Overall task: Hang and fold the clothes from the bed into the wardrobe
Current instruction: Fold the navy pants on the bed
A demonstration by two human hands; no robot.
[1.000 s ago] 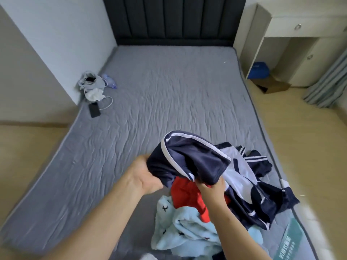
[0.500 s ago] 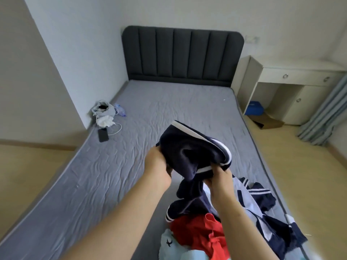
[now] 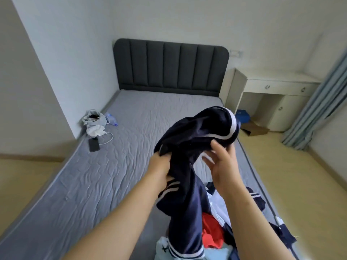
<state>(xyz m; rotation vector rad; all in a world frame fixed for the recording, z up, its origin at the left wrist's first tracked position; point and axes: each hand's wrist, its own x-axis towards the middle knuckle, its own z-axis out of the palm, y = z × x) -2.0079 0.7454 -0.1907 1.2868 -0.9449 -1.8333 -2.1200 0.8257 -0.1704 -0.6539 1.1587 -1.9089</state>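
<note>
I hold a navy garment with white stripes [image 3: 195,139] up above the grey bed [image 3: 116,166]. My left hand [image 3: 161,166] grips its left side, fingers buried in the cloth. To its right, my right hand [image 3: 223,162] has its fingers spread and loose, the fingertips touching the fabric under the bunched top. Long navy parts of the garment hang down between my forearms. Below them lies a pile: a red item [image 3: 212,233], a light blue cloth with dark marks [image 3: 165,248] and a navy-and-white piece [image 3: 257,199].
A dark phone [image 3: 93,144] with a white cable, a grey bag [image 3: 93,119] and a plastic bottle lie at the bed's left edge. A padded dark headboard [image 3: 170,66] stands at the back. A cream desk [image 3: 272,92], a cardboard box and a curtain [image 3: 317,102] are at right.
The garment has risen higher off the pile. My right hand has let go of its pinch and opened its fingers. The view has tilted up toward the headboard.
</note>
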